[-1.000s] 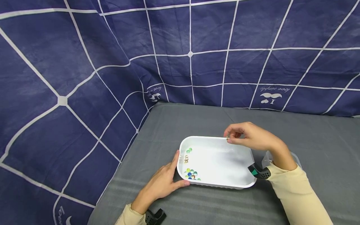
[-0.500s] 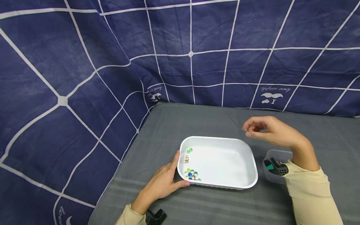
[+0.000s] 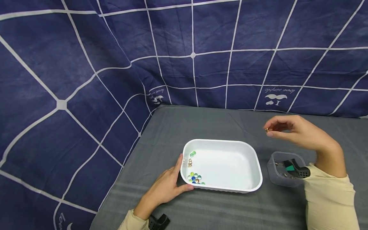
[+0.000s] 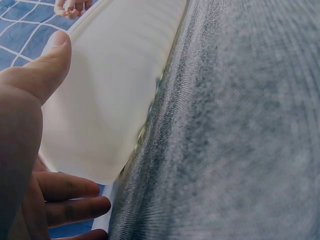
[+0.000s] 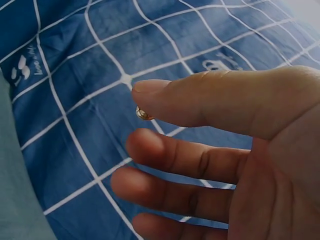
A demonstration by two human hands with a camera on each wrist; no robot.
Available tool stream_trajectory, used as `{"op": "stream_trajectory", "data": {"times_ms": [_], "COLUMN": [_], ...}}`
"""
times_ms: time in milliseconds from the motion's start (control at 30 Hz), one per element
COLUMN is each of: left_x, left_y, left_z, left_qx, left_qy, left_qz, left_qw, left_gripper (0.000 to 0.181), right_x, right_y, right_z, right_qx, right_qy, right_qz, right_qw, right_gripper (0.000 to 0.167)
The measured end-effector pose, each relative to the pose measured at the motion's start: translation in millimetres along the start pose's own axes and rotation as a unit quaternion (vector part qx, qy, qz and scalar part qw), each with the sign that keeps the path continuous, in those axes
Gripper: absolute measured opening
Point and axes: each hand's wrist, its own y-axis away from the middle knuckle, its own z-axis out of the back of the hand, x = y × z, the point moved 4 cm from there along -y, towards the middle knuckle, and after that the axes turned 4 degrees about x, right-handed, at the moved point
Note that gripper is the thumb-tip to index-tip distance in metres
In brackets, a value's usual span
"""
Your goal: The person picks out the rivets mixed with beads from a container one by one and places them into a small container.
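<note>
Pinched at the fingertips of the right hand (image 3: 299, 130), in the air past the far side of the clear box (image 3: 280, 181): one small gold-coloured piece (image 3: 267, 130). In the right wrist view, only a part of this piece under the thumb tip, and three other fingers apart from the thumb, a gap less clear from the head. Just below the right wrist, one such box with small metal bits inside, too small for counting. To the right of the left hand (image 3: 166, 186), one white tray (image 3: 227, 169). Straight and relaxed along its corner, touching, the fingers and thumb of the left hand. In the left wrist view, mainly the tray's white wall; in the head view, also two green marbles (image 3: 194, 153), a few gold-coloured rings (image 3: 190, 163) and a mixed marble cluster (image 3: 196, 175), exact number hard to tell, all near the left fingers. Compared with one second ago, a shift of the right hand and its piece from the tray's far rim to the right; same place for the left hand, tray and marbles. Underneath, grey cloth (image 3: 201, 210).
</note>
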Motion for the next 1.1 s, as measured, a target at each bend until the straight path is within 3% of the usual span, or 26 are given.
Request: {"op": "stream_trajectory", "data": {"times_ms": [400,800,1100], "left_x": [0.7,-0.1,1.1], "left_y": [0.7,0.7,0.8], "left_z": [0.0,0.4,-0.1], "left_qx": [-0.002,-0.002,-0.003], "left_qy": [0.001,0.002,-0.003], "left_qz": [0.001,0.000,0.006], "left_qw": [1.0000,1.0000,1.0000], "left_gripper": [0.112,0.111,0.111], "right_x": [-9,-13,-20], "right_y": [18.2,38.5,53.1], "right_z": [14,27,37], "right_qx": [-0.010,-0.042,-0.070], "right_qy": [-0.020,-0.049,-0.040], "right_qz": [-0.002,-0.023,-0.037], "right_qw": [0.9998,0.9977,0.9961], "right_gripper": [0.024,0.023,0.027]}}
